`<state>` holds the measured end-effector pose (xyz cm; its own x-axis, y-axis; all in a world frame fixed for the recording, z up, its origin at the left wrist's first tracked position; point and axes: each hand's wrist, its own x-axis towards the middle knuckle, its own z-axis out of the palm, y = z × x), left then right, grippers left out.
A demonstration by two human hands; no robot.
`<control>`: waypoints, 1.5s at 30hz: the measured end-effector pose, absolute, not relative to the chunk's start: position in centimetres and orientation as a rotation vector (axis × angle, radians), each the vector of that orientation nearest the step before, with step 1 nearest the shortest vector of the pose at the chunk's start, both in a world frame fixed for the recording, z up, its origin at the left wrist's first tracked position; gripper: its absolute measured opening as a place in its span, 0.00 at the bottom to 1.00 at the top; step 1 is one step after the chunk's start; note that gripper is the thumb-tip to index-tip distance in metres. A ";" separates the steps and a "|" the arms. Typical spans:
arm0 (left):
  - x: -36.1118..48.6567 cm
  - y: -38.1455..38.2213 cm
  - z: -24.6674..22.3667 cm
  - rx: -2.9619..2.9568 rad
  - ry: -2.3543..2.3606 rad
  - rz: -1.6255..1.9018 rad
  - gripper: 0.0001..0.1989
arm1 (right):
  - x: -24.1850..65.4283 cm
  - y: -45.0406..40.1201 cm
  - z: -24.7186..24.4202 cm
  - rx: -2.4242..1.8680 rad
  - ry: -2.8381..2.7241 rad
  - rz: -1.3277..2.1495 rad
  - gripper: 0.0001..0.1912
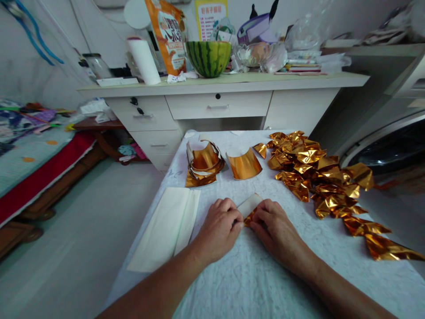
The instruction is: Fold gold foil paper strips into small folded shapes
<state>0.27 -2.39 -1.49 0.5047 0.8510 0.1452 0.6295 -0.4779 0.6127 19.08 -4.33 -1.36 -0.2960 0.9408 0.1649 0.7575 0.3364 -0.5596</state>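
A gold foil paper (249, 204) with a pale back lies between my hands on the table, its near edge folded over to show gold. My left hand (222, 226) pinches the left end of the fold. At the right end, the fingers of my right hand (272, 223) are closed on the same paper. Past my hands sit a curled stack of gold foil sheets (205, 159) and a single curved gold foil sheet (245, 165). Several folded gold foil pieces (310, 157) are heaped along the table's right side. Left of my hands is a flat cream paper (166, 226).
The cloth-covered table (219, 288) stands against a white desk (219, 104) with drawers. On the desk are a watermelon half (208, 57), an orange snack bag (170, 40) and a paper roll (144, 62). A washing machine (388, 119) is at right, a bed (43, 164) at left.
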 end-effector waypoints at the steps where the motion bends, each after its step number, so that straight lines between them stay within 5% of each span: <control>1: 0.4 -2.4 -1.5 2.265 1.227 0.601 0.04 | 19.0 -4.3 -1.4 -1.495 -2.140 0.519 0.08; 45: 1.0 -2.7 -1.4 2.237 1.425 0.489 0.02 | 18.5 -3.9 -2.3 -1.624 -2.200 0.411 0.05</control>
